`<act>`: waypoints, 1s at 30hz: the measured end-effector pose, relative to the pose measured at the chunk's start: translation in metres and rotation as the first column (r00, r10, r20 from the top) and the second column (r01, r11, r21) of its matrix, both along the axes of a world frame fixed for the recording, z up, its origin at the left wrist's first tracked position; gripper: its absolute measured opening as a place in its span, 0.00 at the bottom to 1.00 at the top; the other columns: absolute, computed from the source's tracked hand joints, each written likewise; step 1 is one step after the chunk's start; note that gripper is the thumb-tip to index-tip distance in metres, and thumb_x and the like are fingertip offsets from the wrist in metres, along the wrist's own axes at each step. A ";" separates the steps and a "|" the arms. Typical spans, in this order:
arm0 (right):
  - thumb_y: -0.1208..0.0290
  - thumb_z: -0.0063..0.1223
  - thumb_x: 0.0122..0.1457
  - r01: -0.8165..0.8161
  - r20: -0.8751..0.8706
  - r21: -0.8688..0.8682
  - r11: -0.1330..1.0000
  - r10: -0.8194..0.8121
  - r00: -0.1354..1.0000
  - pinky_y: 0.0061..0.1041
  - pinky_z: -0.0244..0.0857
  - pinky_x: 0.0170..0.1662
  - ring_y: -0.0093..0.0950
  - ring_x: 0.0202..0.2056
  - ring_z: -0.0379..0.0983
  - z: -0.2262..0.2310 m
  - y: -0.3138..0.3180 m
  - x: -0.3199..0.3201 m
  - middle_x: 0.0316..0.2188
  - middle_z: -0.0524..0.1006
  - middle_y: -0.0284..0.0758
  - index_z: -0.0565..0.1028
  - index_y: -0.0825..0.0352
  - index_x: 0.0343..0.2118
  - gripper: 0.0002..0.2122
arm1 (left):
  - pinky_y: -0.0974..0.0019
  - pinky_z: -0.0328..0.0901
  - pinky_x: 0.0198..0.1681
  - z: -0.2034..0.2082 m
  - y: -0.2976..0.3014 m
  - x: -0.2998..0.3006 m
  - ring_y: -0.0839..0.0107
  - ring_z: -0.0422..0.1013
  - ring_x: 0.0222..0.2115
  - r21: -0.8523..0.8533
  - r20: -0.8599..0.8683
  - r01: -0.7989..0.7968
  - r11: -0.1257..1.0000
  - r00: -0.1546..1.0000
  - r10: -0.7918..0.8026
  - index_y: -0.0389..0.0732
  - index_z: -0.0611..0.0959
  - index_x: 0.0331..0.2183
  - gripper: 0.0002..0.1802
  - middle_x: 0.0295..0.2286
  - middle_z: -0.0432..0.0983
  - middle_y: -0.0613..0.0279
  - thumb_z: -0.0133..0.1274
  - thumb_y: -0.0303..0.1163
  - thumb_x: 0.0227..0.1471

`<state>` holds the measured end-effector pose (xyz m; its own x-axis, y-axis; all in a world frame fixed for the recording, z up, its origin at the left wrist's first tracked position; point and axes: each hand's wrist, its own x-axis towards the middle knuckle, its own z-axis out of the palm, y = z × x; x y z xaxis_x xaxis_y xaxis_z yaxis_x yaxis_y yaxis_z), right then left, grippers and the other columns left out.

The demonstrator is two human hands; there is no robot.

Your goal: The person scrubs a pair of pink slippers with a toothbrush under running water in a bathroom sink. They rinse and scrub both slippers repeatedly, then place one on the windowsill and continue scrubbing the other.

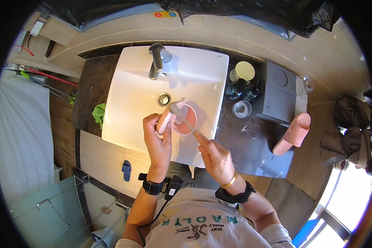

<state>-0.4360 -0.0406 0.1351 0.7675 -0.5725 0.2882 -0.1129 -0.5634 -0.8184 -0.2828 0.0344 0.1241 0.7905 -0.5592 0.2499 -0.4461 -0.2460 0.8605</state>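
Over the white sink (128, 95), my left hand (158, 136) is closed around a pink slipper (165, 120), held tilted up on its edge. My right hand (215, 156) grips the pale handle of a scrubbing brush (175, 109). Its bristle head rests against the slipper near the upper end. Just behind and to the right of the slipper, a pink cup-like container (191, 120) stands in the basin, partly covered by slipper and brush. The matching pink slipper (293, 134) lies at the right end of the counter.
A chrome faucet (156, 62) rises at the sink's back, above the drain (164, 99). Right of the sink are dark bottles (235, 89), a small tub (242, 109) and a grey box (276, 95). A green cloth (98, 114) lies left; a blue slipper (126, 170) is on the floor.
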 end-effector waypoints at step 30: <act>0.83 0.49 0.48 -0.162 0.079 0.148 0.976 0.151 0.985 0.30 0.67 0.24 0.36 0.20 0.70 -0.021 0.018 0.047 0.21 0.70 0.39 0.64 0.67 0.54 0.26 | 0.63 0.56 0.52 0.009 0.038 0.023 0.62 0.63 0.45 0.101 -0.023 -0.195 0.976 0.980 0.198 0.32 0.64 0.47 0.20 0.43 0.64 0.51 0.46 0.33 0.57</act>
